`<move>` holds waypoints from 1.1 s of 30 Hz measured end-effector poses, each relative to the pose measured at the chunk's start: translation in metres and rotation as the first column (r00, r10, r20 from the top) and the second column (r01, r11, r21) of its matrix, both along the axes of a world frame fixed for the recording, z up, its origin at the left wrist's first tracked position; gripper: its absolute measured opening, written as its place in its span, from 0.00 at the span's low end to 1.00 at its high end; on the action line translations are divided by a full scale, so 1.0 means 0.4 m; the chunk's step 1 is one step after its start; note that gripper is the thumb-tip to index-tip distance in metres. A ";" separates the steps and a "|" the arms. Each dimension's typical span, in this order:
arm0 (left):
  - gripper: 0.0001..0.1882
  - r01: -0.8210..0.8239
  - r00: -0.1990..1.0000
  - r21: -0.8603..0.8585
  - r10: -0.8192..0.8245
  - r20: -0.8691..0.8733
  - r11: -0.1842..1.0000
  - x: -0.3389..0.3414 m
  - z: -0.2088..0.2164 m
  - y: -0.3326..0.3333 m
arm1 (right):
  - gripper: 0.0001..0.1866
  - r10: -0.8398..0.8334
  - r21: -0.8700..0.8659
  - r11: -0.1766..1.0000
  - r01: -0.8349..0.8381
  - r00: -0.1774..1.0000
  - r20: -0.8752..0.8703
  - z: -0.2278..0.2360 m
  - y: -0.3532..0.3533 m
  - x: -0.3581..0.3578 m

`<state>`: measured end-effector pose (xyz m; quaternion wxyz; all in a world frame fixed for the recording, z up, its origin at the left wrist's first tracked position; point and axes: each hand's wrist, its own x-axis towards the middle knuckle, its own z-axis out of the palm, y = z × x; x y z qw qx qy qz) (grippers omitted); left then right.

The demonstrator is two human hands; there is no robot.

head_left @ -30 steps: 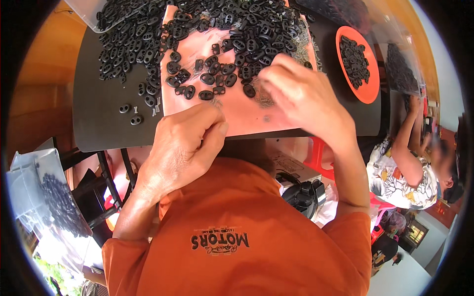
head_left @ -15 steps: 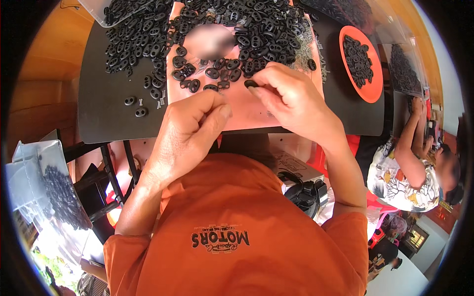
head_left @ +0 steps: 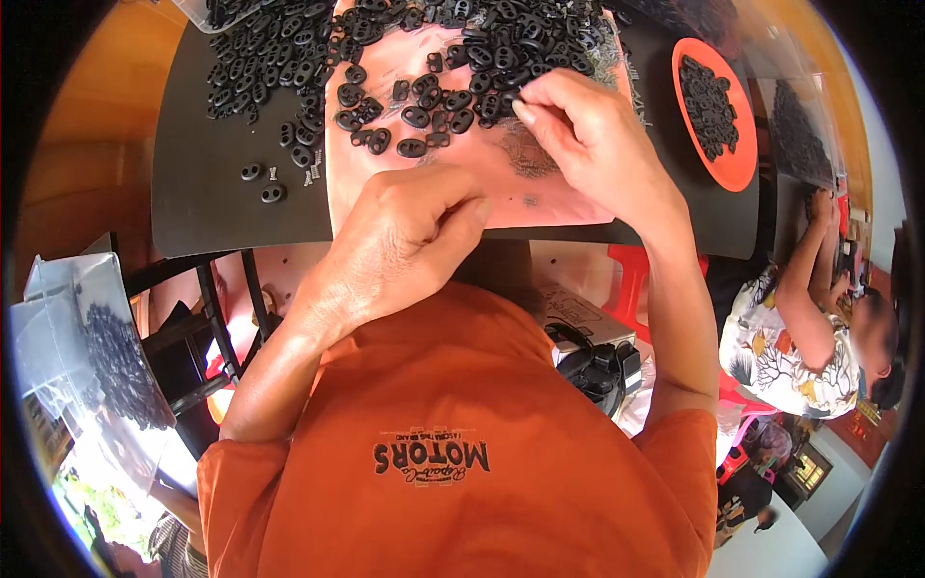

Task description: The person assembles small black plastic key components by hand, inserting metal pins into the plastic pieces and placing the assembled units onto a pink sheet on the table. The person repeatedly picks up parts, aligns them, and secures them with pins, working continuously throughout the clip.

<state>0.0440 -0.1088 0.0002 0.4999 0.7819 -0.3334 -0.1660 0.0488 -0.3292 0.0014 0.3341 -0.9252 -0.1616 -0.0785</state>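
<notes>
Reaching further up since a moment ago, my right hand [head_left: 588,144] now pinches a black oval piece [head_left: 508,96] at the heap's edge on the pink sheet [head_left: 559,197]; my left hand [head_left: 409,241] stays curled narrow below; whether it holds anything, I cannot tell; picking seems underway.

An orange oval tray [head_left: 737,164] of small black pieces sits at the right end of the dark table [head_left: 207,207], well apart from the pink sheet. Another person in a patterned shirt [head_left: 790,356] sits at the right. At lower left, a clear plastic bag [head_left: 92,337] holds more black pieces.
</notes>
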 end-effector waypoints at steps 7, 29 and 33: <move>0.05 0.058 0.996 0.026 -0.060 0.069 0.998 0.014 -0.020 -0.001 | 0.04 -0.028 -0.336 0.937 0.093 0.981 0.194 0.007 0.024 0.069; 0.06 0.015 0.996 -0.119 -0.025 -0.081 0.993 0.018 -0.037 0.013 | 0.05 0.454 -0.527 0.792 -0.309 0.875 0.169 0.011 0.096 0.063; 0.06 -0.011 0.982 -0.131 -0.013 -0.186 0.991 0.019 -0.039 0.006 | 0.05 0.478 -0.608 0.750 -0.260 0.848 0.227 0.005 0.112 0.066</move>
